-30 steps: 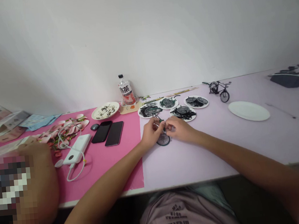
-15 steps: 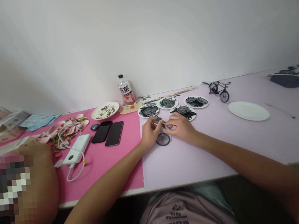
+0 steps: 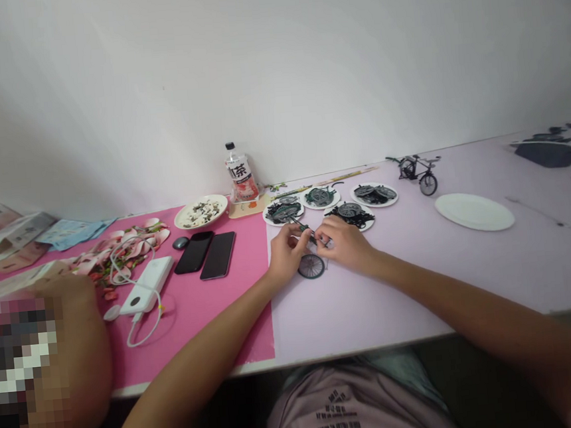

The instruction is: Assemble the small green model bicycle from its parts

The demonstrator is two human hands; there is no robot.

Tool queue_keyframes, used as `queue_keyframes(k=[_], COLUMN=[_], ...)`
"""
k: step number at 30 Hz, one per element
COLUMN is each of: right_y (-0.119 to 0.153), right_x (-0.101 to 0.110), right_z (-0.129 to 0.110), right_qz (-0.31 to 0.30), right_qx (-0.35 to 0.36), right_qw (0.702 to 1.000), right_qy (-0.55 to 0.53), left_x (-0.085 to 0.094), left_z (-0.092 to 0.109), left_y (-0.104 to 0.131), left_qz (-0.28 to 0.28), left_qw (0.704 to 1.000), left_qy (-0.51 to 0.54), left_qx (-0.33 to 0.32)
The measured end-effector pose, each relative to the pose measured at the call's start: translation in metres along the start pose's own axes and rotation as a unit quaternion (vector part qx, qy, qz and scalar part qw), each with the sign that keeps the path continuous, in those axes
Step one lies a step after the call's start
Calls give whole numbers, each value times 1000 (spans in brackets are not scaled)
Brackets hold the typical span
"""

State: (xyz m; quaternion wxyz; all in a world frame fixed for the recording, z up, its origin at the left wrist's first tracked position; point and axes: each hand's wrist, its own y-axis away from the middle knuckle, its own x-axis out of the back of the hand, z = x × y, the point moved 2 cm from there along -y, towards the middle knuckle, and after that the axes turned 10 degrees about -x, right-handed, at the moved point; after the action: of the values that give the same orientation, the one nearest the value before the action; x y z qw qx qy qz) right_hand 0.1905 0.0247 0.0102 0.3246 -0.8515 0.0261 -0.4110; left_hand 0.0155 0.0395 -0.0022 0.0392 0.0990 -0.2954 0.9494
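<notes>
Side by side over the lilac tabletop, my left hand (image 3: 285, 254) and my right hand (image 3: 348, 243) have their fingers pinched around a small dark model bicycle frame (image 3: 307, 232). Much of the frame is hidden by the fingers. A spoked wheel (image 3: 311, 266) shows just below it, between the hands; whether it is joined to the frame is hard to see. Just beyond my fingers lie small plates heaped with dark bicycle parts (image 3: 351, 211), among them spoked wheels (image 3: 374, 193). A whole model bicycle (image 3: 416, 173) stands farther right.
An oval white plate (image 3: 475, 212) lies at right. On the pink cover sit two phones (image 3: 218, 256), a computer mouse (image 3: 181, 243), a white power bank (image 3: 148, 284) with its cable, and pink petals (image 3: 128, 249). A bottle (image 3: 240, 172) stands against the wall. Another person's arm (image 3: 84, 338) is at left.
My right fingers have shifted slightly at the frame. My left hand and the wheel look almost the same as before.
</notes>
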Motion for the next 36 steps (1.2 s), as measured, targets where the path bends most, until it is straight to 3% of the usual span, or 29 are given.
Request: queue_keyframes(k=[6,30,36], right_y=[1,1,2], right_x=[1,-2,7], right_z=[-4,-1,-4], right_qz=[15,50,56], right_qx=[38,50,-32], right_qw=[999,991,997], right_qy=[35,117,30], left_x=[0,0,0], left_z=[-2,-6,-4], left_y=[-1,-1,0], left_qz=[7,26,13], left_qw=[1000,1000,1000], left_qy=[13,9,13], left_qx=[6,4,5])
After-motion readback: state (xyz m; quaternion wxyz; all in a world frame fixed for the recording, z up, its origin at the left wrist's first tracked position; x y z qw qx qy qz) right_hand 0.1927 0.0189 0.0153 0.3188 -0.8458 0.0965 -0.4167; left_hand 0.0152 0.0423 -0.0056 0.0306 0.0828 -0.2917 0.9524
